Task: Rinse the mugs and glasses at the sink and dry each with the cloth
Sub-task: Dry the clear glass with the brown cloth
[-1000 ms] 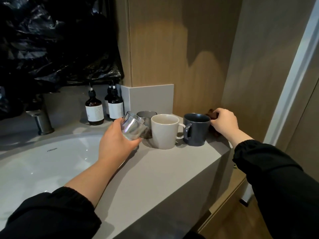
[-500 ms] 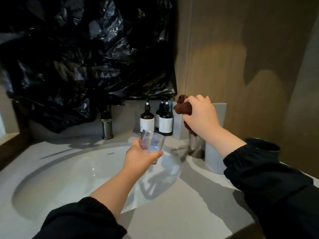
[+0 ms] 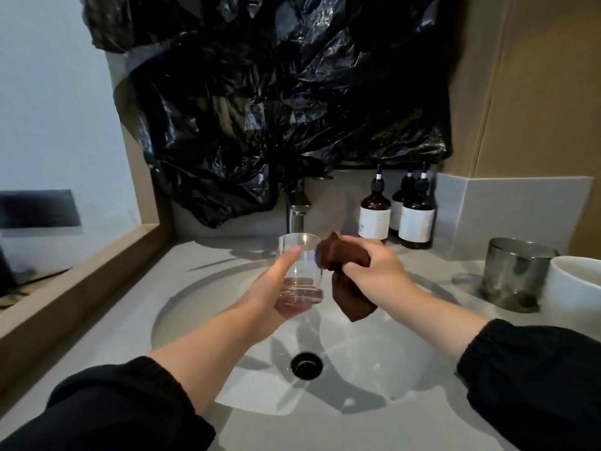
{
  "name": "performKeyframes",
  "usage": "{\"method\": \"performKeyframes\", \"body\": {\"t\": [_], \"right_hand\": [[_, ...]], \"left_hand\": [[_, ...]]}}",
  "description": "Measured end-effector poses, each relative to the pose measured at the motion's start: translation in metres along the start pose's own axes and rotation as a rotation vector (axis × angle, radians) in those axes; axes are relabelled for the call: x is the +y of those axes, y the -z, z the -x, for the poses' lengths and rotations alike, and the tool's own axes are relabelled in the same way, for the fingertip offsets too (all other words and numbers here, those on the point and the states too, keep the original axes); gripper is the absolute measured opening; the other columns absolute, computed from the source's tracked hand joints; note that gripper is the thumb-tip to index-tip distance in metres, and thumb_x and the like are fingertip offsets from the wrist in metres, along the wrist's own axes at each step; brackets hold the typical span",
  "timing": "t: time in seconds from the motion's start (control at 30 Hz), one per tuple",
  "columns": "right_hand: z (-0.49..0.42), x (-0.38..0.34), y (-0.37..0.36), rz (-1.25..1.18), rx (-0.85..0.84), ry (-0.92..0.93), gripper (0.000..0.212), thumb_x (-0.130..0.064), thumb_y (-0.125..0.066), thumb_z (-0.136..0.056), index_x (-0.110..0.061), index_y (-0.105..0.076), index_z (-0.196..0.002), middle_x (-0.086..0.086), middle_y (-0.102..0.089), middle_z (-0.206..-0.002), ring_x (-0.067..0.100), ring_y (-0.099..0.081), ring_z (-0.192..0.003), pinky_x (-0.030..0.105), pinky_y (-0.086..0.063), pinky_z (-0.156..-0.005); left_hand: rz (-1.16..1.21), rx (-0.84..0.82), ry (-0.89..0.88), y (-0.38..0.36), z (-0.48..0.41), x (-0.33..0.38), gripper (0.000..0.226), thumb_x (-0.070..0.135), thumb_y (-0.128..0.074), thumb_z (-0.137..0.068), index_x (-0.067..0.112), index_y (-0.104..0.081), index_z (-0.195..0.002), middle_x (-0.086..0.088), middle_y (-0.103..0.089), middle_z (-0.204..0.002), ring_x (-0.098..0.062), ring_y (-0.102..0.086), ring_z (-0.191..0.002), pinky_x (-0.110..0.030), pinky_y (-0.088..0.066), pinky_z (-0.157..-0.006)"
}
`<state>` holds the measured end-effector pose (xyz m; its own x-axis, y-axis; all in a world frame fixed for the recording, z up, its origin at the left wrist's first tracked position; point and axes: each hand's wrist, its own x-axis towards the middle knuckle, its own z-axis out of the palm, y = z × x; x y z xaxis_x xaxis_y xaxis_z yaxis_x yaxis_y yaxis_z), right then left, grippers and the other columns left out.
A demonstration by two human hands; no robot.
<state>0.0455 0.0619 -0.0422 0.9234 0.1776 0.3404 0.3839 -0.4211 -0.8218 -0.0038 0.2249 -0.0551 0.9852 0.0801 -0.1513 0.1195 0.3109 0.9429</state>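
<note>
My left hand point(image 3: 274, 292) grips a clear glass point(image 3: 300, 271) upright over the white sink basin point(image 3: 374, 362), just in front of the tap point(image 3: 296, 213). My right hand point(image 3: 374, 273) holds a bunched brown cloth point(image 3: 344, 281) that touches the glass's right side near the rim; part of the cloth hangs down below my hand. A smoky grey glass point(image 3: 515, 273) and a white mug point(image 3: 575, 288) stand on the counter at the right; the mug is cut off by the frame edge.
Three brown pump bottles point(image 3: 400, 213) stand at the back right of the counter point(image 3: 487, 271). A black plastic sheet point(image 3: 276, 102) hangs over the wall above the tap. The drain point(image 3: 306, 365) lies below my hands. A wooden ledge point(image 3: 81, 268) borders the left.
My view turned left to centre on the sink. My right hand carried the cloth down from beside the bottles to the glass. My left hand raised the glass toward the tap.
</note>
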Motion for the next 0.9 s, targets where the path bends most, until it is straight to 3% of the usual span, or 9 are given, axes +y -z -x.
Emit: {"method": "performKeyframes", "body": {"t": [0.1,0.17,0.27,0.37,0.47,0.6,0.7,0.8,0.9], "right_hand": [[0.003,0.004,0.005,-0.152,-0.103,-0.033,0.046,-0.007,-0.068,-0.083,-0.03,-0.057,-0.121,-0.002,-0.06,-0.117,0.015,-0.06,-0.101,0.028,-0.047,-0.088],[0.006,0.007,0.009,-0.287,-0.198,-0.108,0.048,-0.02,-0.074,-0.08,-0.024,-0.057,-0.124,0.0,-0.066,-0.112,0.016,-0.063,-0.099,0.031,-0.051,-0.087],[0.009,0.012,0.009,-0.46,-0.308,-0.191,0.047,-0.045,-0.061,-0.082,-0.017,-0.063,-0.12,0.003,-0.071,-0.108,0.017,-0.066,-0.098,0.032,-0.052,-0.089],[0.01,0.014,0.007,-0.384,-0.239,-0.195,0.032,-0.028,-0.061,-0.09,-0.018,-0.062,-0.12,0.002,-0.069,-0.108,0.017,-0.065,-0.099,0.033,-0.051,-0.093],[0.009,0.013,0.008,-0.282,-0.174,-0.205,0.044,-0.016,-0.073,-0.081,-0.028,-0.057,-0.12,-0.002,-0.066,-0.106,0.016,-0.065,-0.095,0.03,-0.052,-0.087],[0.013,0.011,0.009,-0.515,-0.21,-0.286,0.029,-0.007,-0.072,-0.078,-0.006,-0.067,-0.107,0.008,-0.073,-0.084,0.018,-0.069,-0.068,0.025,-0.052,-0.059],[0.017,0.009,0.005,-0.695,-0.243,-0.362,0.027,-0.013,-0.067,-0.082,0.004,-0.065,-0.104,0.014,-0.068,-0.075,0.021,-0.064,-0.057,0.025,-0.049,-0.05],[0.016,0.008,0.008,-0.861,-0.323,-0.449,0.022,-0.018,-0.054,-0.091,0.001,-0.066,-0.094,0.013,-0.069,-0.075,0.022,-0.065,-0.059,0.029,-0.05,-0.058],[0.015,0.008,0.012,-0.913,-0.435,-0.449,0.025,-0.002,-0.04,-0.09,0.0,-0.064,-0.099,0.014,-0.07,-0.081,0.022,-0.068,-0.067,0.029,-0.053,-0.064]], "left_hand": [[0.059,-0.038,0.049,-0.001,-0.011,-0.005,0.058,0.05,-0.06,-0.084,0.014,-0.052,-0.129,-0.021,-0.066,-0.107,-0.03,-0.069,-0.078,-0.04,-0.054,-0.075],[0.014,-0.064,0.042,0.001,-0.012,-0.006,0.059,0.049,-0.064,-0.078,0.013,-0.054,-0.124,-0.019,-0.067,-0.105,-0.029,-0.07,-0.079,-0.039,-0.054,-0.073],[-0.148,-0.084,0.016,0.004,-0.012,-0.008,0.07,0.051,-0.068,-0.062,0.013,-0.056,-0.119,-0.018,-0.063,-0.103,-0.033,-0.068,-0.091,-0.044,-0.056,-0.085],[-0.255,-0.093,-0.002,0.005,-0.011,-0.007,0.069,0.054,-0.068,-0.059,0.014,-0.058,-0.114,-0.017,-0.06,-0.104,-0.036,-0.067,-0.099,-0.04,-0.057,-0.085],[-0.273,-0.075,0.005,0.005,-0.008,-0.005,0.072,0.056,-0.068,-0.054,0.011,-0.06,-0.11,-0.016,-0.062,-0.105,-0.028,-0.069,-0.088,-0.036,-0.057,-0.08],[-0.25,-0.046,0.005,0.005,-0.005,-0.003,0.078,0.056,-0.07,-0.049,0.01,-0.059,-0.112,-0.016,-0.059,-0.105,-0.026,-0.069,-0.078,-0.033,-0.057,-0.072],[-0.219,-0.032,0.006,0.001,-0.003,-0.005,0.08,0.055,-0.07,-0.052,0.01,-0.056,-0.117,-0.013,-0.06,-0.105,-0.026,-0.069,-0.077,-0.03,-0.056,-0.063],[-0.228,-0.002,-0.004,-0.002,-0.004,-0.008,0.068,0.051,-0.07,-0.069,0.011,-0.053,-0.121,-0.014,-0.062,-0.106,-0.029,-0.069,-0.083,-0.032,-0.056,-0.07],[-0.223,0.03,-0.015,-0.001,-0.004,-0.007,0.055,0.048,-0.067,-0.079,0.011,-0.054,-0.118,-0.013,-0.064,-0.097,-0.026,-0.069,-0.075,-0.032,-0.056,-0.069]]}}
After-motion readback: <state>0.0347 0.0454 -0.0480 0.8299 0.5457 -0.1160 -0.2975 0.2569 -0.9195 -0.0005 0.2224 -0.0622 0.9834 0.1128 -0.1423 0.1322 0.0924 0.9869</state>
